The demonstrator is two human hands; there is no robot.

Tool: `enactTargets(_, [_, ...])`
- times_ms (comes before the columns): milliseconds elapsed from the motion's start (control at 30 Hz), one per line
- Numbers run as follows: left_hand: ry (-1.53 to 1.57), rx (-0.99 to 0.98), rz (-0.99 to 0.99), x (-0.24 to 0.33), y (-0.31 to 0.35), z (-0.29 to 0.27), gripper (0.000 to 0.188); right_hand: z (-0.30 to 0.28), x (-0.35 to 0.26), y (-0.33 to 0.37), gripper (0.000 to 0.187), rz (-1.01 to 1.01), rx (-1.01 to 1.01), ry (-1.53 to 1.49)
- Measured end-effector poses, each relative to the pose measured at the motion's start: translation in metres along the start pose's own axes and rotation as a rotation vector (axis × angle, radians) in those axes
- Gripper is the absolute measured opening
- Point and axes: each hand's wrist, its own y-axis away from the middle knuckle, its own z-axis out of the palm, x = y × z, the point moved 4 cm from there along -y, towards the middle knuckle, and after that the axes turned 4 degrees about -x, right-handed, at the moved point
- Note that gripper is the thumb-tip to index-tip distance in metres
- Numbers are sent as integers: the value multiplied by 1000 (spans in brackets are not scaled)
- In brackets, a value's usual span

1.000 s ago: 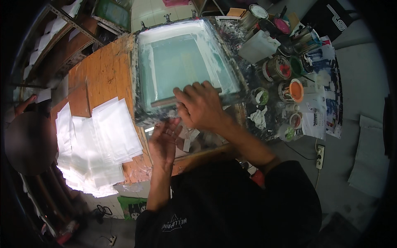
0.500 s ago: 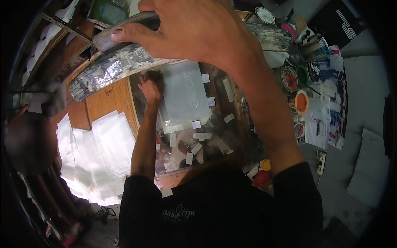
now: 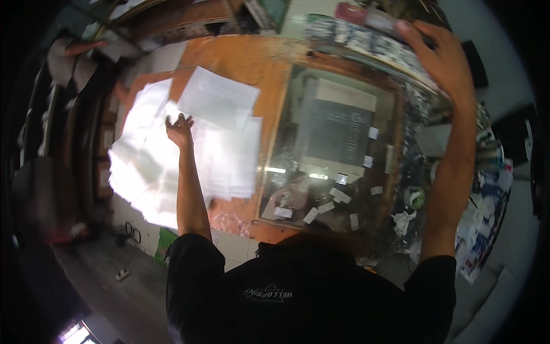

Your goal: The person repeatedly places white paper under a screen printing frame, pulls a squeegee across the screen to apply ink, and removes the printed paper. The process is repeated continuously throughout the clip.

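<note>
My left hand [image 3: 180,132] is over the pile of translucent white sheets [image 3: 152,166]; its fingers are bent and apart, holding nothing I can see. Beside its fingertips, a sheet with a faint printed mark [image 3: 220,94] lies on top of the pile. At the upper right, my raised right hand [image 3: 444,60] is closed around the end of a grey bar [image 3: 381,22], which I see only in part. Just below the bar, the worn edge of a tape-covered frame [image 3: 369,43] is lifted. A dark rectangle with pale lettering [image 3: 335,132] shows on the glass panel [image 3: 281,198].
Small white tabs [image 3: 326,206] lie on the glass. The orange wooden table [image 3: 229,54] runs between pile and panel. Stained papers [image 3: 487,212] and cluttered supplies [image 3: 438,140] line the right. Another person [image 3: 77,63] is at the far left.
My left hand has moved from the glass panel to the sheet pile, where a printed sheet now lies. My right hand appears farther right, and the view has shifted left.
</note>
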Motion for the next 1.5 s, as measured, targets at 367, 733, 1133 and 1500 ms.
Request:
enactTargets(367, [-938, -811, 611, 13, 328, 98, 58, -6, -25, 10, 52, -22, -65, 86])
enactTargets(733, [-509, -1087, 715, 42, 430, 285, 56, -18, -20, 19, 48, -156, -215, -198])
enactTargets(1133, [-812, -934, 719, 41, 443, 227, 54, -16, -8, 34, 40, -198, -61, -160])
enactTargets(1500, [-334, -1098, 393, 76, 426, 202, 52, 12, -25, 58, 51, -99, -64, -59])
